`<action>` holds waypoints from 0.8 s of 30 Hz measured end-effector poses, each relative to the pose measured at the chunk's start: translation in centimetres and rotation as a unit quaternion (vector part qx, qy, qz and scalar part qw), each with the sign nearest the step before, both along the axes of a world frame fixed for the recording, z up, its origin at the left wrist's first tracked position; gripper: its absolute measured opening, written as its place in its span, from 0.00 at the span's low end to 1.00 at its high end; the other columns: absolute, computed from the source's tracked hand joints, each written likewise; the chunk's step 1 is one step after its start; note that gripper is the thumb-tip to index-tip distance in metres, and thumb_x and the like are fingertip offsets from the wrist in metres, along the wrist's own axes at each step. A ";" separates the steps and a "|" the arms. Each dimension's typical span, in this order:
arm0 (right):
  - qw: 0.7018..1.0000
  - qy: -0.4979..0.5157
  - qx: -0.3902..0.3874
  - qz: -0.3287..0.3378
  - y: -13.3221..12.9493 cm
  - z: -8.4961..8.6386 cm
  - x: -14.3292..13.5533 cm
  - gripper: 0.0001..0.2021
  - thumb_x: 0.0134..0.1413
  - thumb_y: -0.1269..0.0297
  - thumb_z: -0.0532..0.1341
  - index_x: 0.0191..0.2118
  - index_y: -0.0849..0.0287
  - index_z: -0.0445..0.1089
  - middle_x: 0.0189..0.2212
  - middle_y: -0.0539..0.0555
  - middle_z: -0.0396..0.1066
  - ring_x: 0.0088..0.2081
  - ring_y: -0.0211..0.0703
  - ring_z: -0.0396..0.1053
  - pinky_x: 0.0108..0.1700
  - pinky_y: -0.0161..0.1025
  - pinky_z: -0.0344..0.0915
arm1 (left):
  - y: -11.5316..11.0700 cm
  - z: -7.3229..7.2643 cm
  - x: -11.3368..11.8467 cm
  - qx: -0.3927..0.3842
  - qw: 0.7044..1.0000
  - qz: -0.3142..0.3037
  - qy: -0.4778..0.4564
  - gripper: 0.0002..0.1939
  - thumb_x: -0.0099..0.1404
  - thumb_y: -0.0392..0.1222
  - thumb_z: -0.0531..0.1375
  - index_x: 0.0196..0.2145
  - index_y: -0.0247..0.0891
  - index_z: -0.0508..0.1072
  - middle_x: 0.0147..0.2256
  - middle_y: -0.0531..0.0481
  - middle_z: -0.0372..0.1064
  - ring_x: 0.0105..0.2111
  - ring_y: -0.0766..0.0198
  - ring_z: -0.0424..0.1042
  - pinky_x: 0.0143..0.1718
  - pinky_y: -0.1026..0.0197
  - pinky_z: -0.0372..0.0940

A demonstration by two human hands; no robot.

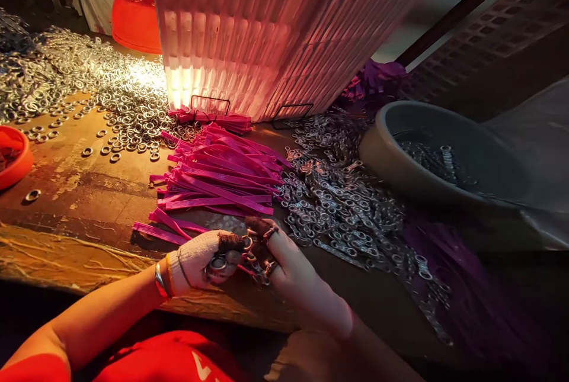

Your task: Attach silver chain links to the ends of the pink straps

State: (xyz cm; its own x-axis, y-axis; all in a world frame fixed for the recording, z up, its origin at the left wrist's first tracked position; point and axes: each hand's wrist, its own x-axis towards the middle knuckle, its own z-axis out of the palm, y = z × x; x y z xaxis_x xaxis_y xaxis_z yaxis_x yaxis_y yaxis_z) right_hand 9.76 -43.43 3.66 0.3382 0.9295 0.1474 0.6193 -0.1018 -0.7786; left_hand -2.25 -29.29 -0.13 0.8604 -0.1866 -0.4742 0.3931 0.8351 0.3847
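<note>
At the lower centre of the frame, the gloved left hand (202, 260) is curled nearly closed, its thumb folded in, with a metal ring (218, 263) tucked among its bent fingers and a smaller ring (248, 243) at its thumb tip. The gloved right hand (291, 266) meets it there, dark-tipped fingers bent inward and bunched against small metal fittings (265, 278); shadow and overlap hide the contact, so I cannot tell whether it pinches them or only touches them. A bit of pink strap shows between the hands. Both hands are over the near edge of the wooden table (120, 177), which slants down from the left side of the frame and fades into shadow at lower right. Just above the hands, the pile of pink straps (222, 172) fills the centre, backed by a corrugated panel (222, 32) that walls off the upper middle. To the right, the heap of metal clasps (338, 210) starts close beside the right hand and runs up to the grey basin (371, 139). The widest stretch of bare wood lies left of centre, between the straps and the orange bowl (20, 175), bounded above by heaped rings (137, 115), with a loose ring (27, 197) near the bowl.
</note>
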 end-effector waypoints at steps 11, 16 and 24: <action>0.997 0.009 -0.003 0.074 -0.1 0.9 0.9 0.15 0.59 0.71 0.55 0.50 0.57 0.68 0.45 0.57 0.71 0.46 0.46 0.69 0.49 0.42 0.66 | 0.1 1.2 0.2 0.091 0.993 -0.063 -0.031 0.14 0.55 0.44 0.64 0.22 0.36 0.63 0.15 0.58 0.53 0.12 0.75 0.49 0.14 0.69 0.43; 0.988 -0.101 -0.118 0.011 0.1 0.8 1.2 0.07 0.54 0.70 0.55 0.27 0.57 0.65 0.27 0.53 0.69 0.28 0.41 0.63 0.31 0.36 0.56 | 0.5 1.8 0.3 0.262 0.962 -0.059 -0.043 0.20 0.63 0.55 0.58 0.24 0.35 0.69 0.14 0.57 0.54 0.12 0.74 0.49 0.13 0.68 0.42; 0.942 -0.301 -0.151 -0.011 0.0 -0.5 -0.1 0.05 0.46 0.66 0.59 0.22 0.57 0.67 0.24 0.55 0.69 0.25 0.41 0.61 0.28 0.39 0.48 | 0.2 1.1 0.7 0.267 0.961 -0.046 -0.053 0.17 0.63 0.51 0.59 0.23 0.37 0.64 0.15 0.58 0.55 0.12 0.74 0.51 0.13 0.69 0.45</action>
